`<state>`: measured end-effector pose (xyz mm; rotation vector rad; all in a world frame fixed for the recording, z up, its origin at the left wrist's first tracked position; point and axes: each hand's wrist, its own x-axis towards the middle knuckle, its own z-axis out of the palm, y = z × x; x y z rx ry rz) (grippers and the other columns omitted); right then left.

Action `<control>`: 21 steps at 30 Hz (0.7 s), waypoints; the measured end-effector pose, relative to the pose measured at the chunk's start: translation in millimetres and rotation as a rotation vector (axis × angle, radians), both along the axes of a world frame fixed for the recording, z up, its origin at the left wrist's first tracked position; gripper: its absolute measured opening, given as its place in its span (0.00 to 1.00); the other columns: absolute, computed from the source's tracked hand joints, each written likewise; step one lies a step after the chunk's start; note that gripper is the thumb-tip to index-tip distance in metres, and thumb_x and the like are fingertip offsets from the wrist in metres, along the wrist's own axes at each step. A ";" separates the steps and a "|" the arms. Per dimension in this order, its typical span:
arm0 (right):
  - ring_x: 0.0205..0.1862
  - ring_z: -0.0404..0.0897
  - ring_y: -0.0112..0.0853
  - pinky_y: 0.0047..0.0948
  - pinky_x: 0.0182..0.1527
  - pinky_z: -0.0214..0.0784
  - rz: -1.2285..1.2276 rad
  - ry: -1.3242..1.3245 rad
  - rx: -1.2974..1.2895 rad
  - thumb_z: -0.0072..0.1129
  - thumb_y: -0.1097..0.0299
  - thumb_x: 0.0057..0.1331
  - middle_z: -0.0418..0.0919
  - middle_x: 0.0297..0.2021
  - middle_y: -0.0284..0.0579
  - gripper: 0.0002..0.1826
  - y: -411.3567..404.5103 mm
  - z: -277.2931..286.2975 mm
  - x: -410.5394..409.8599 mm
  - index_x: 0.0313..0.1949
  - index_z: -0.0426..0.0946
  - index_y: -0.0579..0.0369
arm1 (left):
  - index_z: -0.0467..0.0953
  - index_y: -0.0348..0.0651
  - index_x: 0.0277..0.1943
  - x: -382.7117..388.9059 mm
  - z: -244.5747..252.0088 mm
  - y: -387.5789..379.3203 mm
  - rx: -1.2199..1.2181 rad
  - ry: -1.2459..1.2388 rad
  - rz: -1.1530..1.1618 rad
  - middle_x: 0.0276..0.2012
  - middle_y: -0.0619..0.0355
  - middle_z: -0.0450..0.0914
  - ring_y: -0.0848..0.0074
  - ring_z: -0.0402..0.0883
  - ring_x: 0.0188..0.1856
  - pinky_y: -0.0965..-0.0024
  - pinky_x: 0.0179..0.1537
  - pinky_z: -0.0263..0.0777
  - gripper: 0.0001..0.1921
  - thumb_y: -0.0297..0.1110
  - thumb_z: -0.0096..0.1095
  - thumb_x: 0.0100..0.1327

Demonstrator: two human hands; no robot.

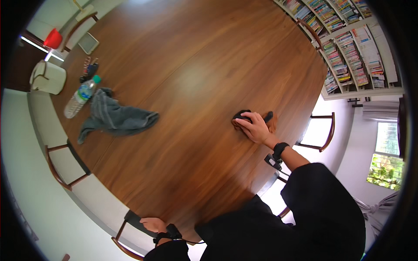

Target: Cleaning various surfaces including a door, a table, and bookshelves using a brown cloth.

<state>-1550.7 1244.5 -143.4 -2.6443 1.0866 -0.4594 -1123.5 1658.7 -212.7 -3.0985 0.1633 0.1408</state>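
Observation:
My right hand [254, 128] lies over a small black and brown item [271, 118] on the wooden tabletop [196, 81]. Brown, cloth-like material shows on both sides of the hand, with black parts at the fingertips and beside the knuckles. Its exact kind is hidden under the palm and fingers. Low in the picture, my left hand [153, 224] rests at the near left edge of the table, next to a chair [130, 235]. Its fingers look curled, and nothing is visible in them. Both wrists wear black straps with small devices.
A crumpled grey-green towel [117, 115] lies on the left, against a clear plastic bottle [81, 96] with a green cap. Beyond are keys [89, 68] and a framed tablet-like object [88, 43]. Wooden chairs [321, 132] ring the table; bookshelves [352, 55] stand at the far right.

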 end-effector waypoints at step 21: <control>0.49 0.72 0.44 0.39 0.51 0.65 -0.358 -0.208 -0.187 0.59 0.70 0.62 0.73 0.48 0.45 0.19 17.6 -4.3 9.8 0.53 0.75 0.44 | 0.78 0.26 0.38 -23.4 41.6 -50.0 -0.343 0.018 0.311 0.41 0.36 0.81 0.42 0.79 0.43 0.49 0.48 0.73 0.33 0.45 0.23 0.73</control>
